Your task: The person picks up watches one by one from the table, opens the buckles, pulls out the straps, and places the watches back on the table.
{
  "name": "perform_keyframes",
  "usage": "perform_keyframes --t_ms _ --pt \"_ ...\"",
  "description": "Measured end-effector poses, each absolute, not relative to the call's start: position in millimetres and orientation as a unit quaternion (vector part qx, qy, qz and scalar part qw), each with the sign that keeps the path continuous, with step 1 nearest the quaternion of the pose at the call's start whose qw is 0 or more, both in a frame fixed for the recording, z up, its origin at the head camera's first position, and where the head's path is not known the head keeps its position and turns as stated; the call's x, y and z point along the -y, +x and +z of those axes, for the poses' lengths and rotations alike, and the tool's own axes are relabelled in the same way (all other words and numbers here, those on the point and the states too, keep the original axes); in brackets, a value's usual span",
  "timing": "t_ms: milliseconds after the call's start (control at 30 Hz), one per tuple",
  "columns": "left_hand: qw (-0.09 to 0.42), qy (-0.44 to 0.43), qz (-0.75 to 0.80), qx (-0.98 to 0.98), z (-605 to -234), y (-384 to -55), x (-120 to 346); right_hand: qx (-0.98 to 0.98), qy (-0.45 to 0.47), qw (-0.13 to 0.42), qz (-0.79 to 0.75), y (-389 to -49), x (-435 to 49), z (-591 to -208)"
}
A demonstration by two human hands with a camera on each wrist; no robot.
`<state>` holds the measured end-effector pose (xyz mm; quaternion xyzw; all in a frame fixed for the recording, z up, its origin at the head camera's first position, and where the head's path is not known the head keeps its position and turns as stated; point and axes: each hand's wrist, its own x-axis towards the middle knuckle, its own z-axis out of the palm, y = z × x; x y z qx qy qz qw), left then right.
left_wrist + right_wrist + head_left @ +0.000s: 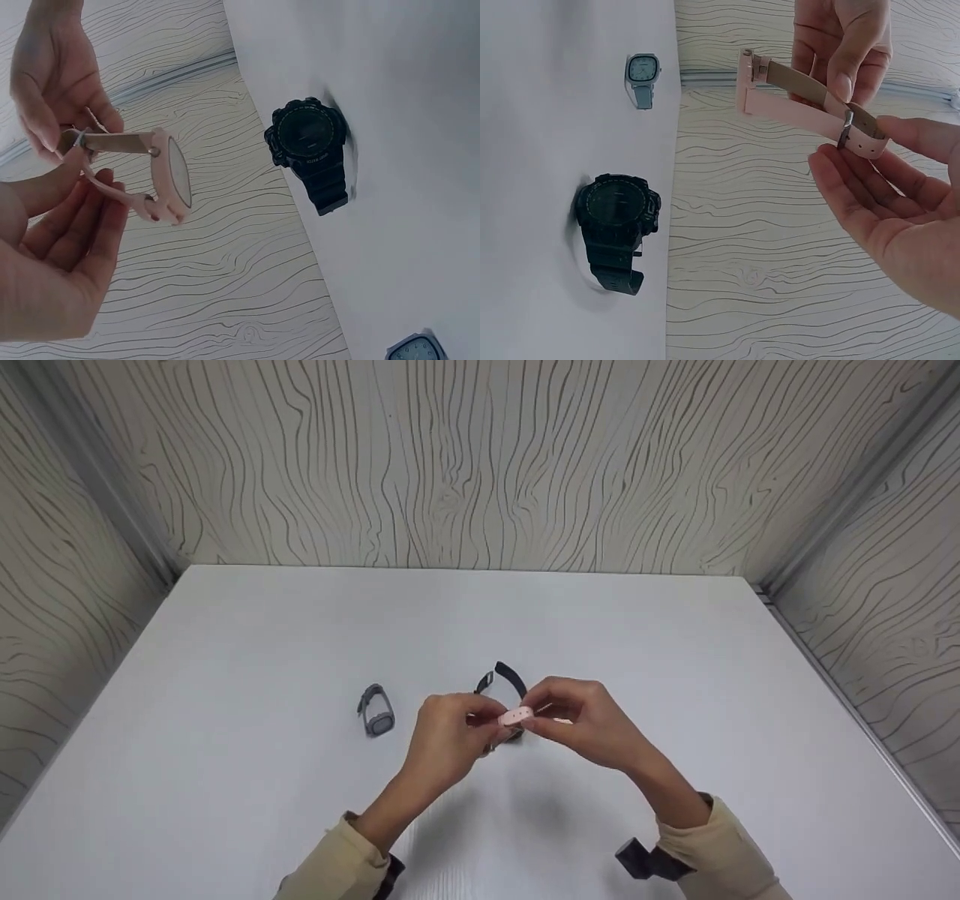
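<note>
A pink wristwatch [517,715] is held up between both hands above the white table. My left hand [448,733] pinches its strap beside the metal buckle [846,129]. At the strap's other end, the thumb and fingers of my right hand [589,725] hold the part with the holes. That strap end passes through the buckle, forming a loop. The watch's pale face [180,172] hangs away from the hands in the left wrist view. A black digital watch [615,201] lies beyond the hands, partly hidden by them in the head view.
A grey wristwatch [381,724] with a squarish face lies left of the hands, its strap standing up in a loop. The white table [262,630] ends at wood-patterned panels [450,465] at the back and sides.
</note>
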<state>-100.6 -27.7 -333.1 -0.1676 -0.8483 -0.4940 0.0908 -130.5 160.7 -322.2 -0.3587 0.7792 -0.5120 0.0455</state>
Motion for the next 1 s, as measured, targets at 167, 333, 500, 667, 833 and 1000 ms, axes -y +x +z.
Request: perform_keyframes --t_ms 167,333,500,667,833,1000 --pt "0.131 -0.179 -0.439 0.871 -335 -99 25 -0.793 -0.387 0.004 -0.471 -128 -155 -323" --pt "0.107 -0.18 -0.478 0.853 -335 -99 27 -0.792 -0.374 0.002 -0.482 -128 -155 -322" --pt "0.053 -0.158 -0.546 0.821 -334 -101 31 -0.775 -0.327 0.042 -0.539 -130 -161 -320" --pt "0.016 -0.133 -0.571 0.81 -334 -102 32 -0.748 -0.284 0.075 -0.595 -132 -165 -320" --pt "-0.02 -0.131 -0.586 0.799 -335 -103 32 -0.721 -0.273 0.081 -0.631 -133 -164 -323" --pt "-0.028 -0.132 -0.585 0.8 -336 -103 30 -0.712 -0.273 0.076 -0.642 -133 -162 -326"
